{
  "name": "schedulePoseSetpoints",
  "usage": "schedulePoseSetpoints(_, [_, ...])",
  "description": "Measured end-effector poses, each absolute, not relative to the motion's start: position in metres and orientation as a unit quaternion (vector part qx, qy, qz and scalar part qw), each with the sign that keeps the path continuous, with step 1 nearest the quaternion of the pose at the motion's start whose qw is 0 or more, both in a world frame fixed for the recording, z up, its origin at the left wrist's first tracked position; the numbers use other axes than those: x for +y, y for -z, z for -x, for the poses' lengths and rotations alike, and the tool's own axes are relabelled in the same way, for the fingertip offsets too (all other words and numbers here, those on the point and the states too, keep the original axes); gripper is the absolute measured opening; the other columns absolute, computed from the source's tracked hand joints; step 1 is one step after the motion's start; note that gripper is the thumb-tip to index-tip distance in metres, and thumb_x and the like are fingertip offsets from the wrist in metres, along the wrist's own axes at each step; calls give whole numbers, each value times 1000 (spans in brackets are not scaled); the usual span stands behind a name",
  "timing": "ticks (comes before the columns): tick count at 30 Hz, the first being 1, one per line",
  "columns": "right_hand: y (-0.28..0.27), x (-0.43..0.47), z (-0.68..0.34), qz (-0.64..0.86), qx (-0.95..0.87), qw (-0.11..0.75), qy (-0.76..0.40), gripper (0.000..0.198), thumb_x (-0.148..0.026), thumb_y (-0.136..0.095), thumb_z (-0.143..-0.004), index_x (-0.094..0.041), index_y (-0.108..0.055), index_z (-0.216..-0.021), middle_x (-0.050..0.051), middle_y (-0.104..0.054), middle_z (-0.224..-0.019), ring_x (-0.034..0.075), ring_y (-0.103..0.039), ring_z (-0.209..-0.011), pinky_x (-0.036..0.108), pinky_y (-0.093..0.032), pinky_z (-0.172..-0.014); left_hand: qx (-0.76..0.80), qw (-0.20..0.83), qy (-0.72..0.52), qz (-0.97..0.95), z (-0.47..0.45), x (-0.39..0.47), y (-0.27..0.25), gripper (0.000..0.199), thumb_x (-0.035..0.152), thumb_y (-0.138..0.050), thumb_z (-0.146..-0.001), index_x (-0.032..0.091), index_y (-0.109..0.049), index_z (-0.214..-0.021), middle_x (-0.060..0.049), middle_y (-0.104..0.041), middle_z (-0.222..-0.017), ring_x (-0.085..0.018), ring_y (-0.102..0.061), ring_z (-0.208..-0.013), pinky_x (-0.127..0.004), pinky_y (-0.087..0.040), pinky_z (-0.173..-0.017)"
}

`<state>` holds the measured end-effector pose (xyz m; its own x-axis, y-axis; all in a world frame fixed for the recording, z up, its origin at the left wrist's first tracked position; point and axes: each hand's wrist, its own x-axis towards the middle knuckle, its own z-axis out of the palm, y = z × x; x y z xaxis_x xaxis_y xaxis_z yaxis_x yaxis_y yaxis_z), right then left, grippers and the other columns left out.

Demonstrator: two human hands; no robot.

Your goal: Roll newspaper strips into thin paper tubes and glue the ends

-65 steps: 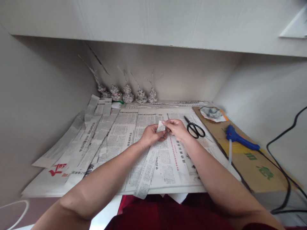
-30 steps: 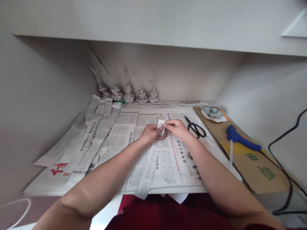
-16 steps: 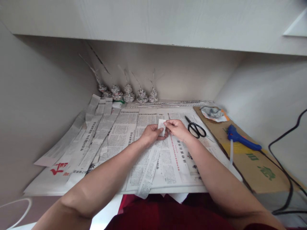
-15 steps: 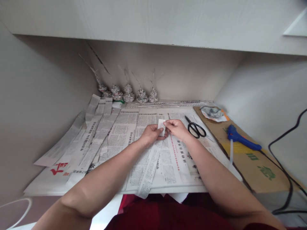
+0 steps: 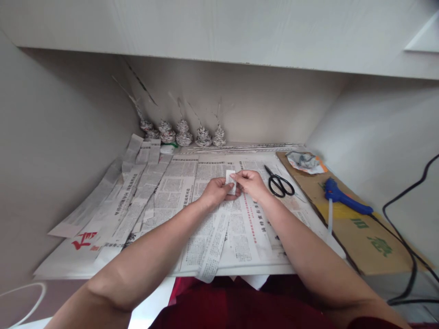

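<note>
A long newspaper strip (image 5: 213,249) runs from my hands down over the table's front edge, its pale upper end (image 5: 230,176) standing up between my fingers. My left hand (image 5: 219,191) is closed on the strip, thumb in front and fingers curled behind. From the other side my right hand (image 5: 249,183) pinches the same strip near its top edge. Both hands are just above the newspaper-covered table (image 5: 192,201). Black-handled scissors (image 5: 279,183) lie just right of my right hand.
Stacked newspaper strips (image 5: 133,192) lie at left. Several coiled paper figures (image 5: 184,133) stand along the back wall, beside thin paper rods (image 5: 250,148). At right, a blue glue gun (image 5: 346,197) with a black cord rests on cardboard (image 5: 363,237). A low shelf (image 5: 219,34) overhangs the table.
My right thumb and fingers have shifted slightly left along the strip's upper end. The strip's lower end has moved a little to the right. My left hand stays in place.
</note>
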<state>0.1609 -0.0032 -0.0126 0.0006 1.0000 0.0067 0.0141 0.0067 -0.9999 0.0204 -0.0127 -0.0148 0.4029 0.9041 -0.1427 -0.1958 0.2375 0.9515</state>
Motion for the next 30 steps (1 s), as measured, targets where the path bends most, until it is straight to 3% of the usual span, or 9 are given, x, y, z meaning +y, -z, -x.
schedulePoseSetpoints(9, [19,-3,-157,512,-516,505,-465,40,-54,-71,-62,-21,-48,-59,-5,-49,-45,12,-47,-36,25,-38,-35,361,695,-399,-477,-21,-16,10,17,24,-65,-77,7,-65,-81,-10,-68,-75,-15,-65,-69,-29,-56,-70])
schedulePoseSetpoints(13, [10,1,-179,566,-584,485,-321,38,-56,-57,-75,-19,-60,-65,-2,-56,-51,14,-52,-46,25,-41,-45,365,700,-402,-464,-21,-15,12,24,29,-65,-78,6,-65,-85,-10,-68,-73,-16,-66,-69,-31,-56,-70])
schedulePoseSetpoints(18, [3,11,-236,689,-602,402,-34,32,-31,-43,-86,-16,-71,-83,9,-71,-85,22,-63,-82,30,-45,-75,382,707,-397,-444,-20,-14,10,22,27,-63,-80,6,-64,-87,-11,-68,-73,-17,-67,-68,-31,-57,-70])
schedulePoseSetpoints(22, [9,14,-262,749,-561,352,8,33,-18,-41,-83,-13,-70,-99,11,-69,-102,21,-62,-96,29,-43,-85,388,700,-398,-449,-20,-15,8,23,28,-65,-79,6,-64,-87,-12,-69,-75,-18,-68,-69,-30,-57,-69])
schedulePoseSetpoints(25, [11,15,-263,760,-552,344,12,34,-22,-45,-83,-11,-66,-108,13,-69,-100,23,-63,-95,31,-44,-86,388,694,-398,-458,-20,-15,10,24,28,-65,-79,6,-65,-89,-12,-69,-76,-18,-68,-70,-28,-57,-67])
schedulePoseSetpoints(30, [-14,27,-270,831,-494,247,70,41,-32,-54,-82,-7,-59,-114,21,-61,-106,29,-60,-98,37,-44,-84,381,697,-391,-464,-21,-13,12,21,25,-62,-81,7,-64,-90,-10,-69,-74,-17,-67,-69,-28,-57,-67])
